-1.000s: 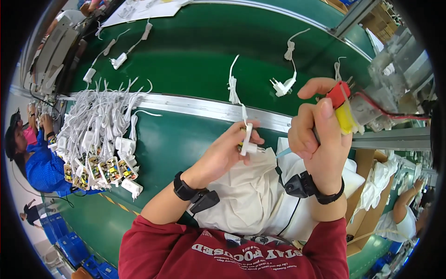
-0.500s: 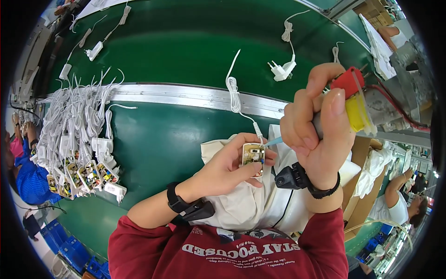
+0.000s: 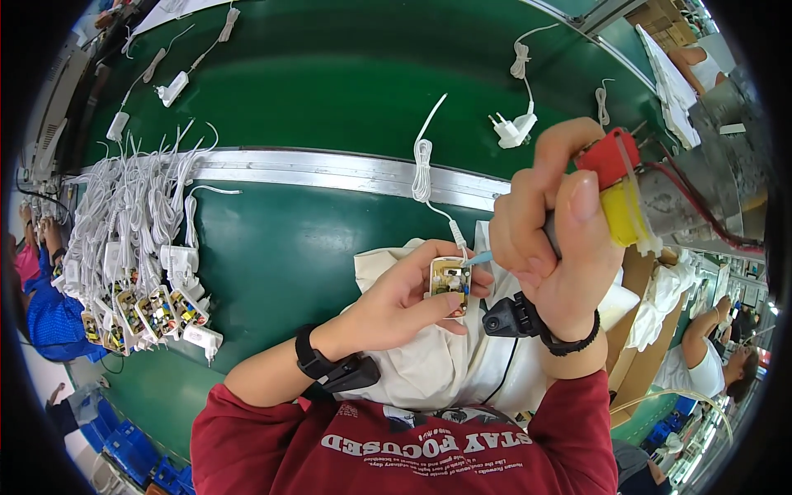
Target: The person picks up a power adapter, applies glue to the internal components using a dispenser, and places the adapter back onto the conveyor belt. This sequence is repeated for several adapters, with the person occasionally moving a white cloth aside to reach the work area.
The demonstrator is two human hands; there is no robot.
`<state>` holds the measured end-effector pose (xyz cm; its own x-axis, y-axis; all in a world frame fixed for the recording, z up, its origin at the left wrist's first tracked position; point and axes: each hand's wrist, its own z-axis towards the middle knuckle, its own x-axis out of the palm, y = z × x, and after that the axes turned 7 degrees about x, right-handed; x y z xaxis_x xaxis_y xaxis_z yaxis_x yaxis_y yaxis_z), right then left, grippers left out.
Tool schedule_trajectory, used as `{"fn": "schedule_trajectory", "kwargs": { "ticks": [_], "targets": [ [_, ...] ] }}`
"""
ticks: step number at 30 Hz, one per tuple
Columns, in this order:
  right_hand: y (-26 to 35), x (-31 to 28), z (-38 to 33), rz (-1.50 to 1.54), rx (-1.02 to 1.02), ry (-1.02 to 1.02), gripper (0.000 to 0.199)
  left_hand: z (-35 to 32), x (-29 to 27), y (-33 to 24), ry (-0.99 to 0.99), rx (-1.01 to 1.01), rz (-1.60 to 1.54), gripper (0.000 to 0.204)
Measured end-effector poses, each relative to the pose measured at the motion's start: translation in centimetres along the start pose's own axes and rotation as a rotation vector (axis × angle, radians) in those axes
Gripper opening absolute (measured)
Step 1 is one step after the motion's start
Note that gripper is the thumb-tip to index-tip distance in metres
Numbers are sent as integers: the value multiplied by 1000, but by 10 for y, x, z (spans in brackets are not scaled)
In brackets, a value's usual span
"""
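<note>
My left hand [image 3: 403, 299] is closed around a power adapter [image 3: 446, 279] in an open white case. Its circuit board faces up, my thumb rests on the board's lower part, and a coiled white cord [image 3: 422, 169] runs from its top. My raised right hand [image 3: 565, 223] grips a glue dispensing gun with a red switch [image 3: 609, 157], a yellow band [image 3: 624, 213] and wires along a grey metal body [image 3: 693, 190]. Its pale blue nozzle [image 3: 479, 258] tapers to the adapter's upper right corner. Whether the tip touches the board, I cannot tell.
A pile of white-corded adapters [image 3: 148, 313] with exposed boards lies at the left. More adapters, such as a white plug [image 3: 513, 129], lie on the green surface beyond a metal rail [image 3: 330, 176]. Cream cloth [image 3: 412, 363] lies below my hands, a cardboard box [image 3: 639, 330] to the right.
My right hand has shifted slightly left and down with the glue gun, and the nozzle has come in nearer the adapter's corner. The coiled cord and far plug sit slightly further right.
</note>
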<state>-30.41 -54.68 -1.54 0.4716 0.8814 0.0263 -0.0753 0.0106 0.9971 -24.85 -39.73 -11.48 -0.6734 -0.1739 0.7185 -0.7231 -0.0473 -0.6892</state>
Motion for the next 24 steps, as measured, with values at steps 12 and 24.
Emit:
{"fn": "schedule_trajectory", "kwargs": {
  "ticks": [12, 24],
  "targets": [
    [4, 5, -11, 50, 25, 79, 38, 2, -8, -9, -174, 20, -117, 37],
    [7, 2, -15, 127, 114, 44, 37, 2, -10, -7, -148, 14, -125, 37]
  ]
}}
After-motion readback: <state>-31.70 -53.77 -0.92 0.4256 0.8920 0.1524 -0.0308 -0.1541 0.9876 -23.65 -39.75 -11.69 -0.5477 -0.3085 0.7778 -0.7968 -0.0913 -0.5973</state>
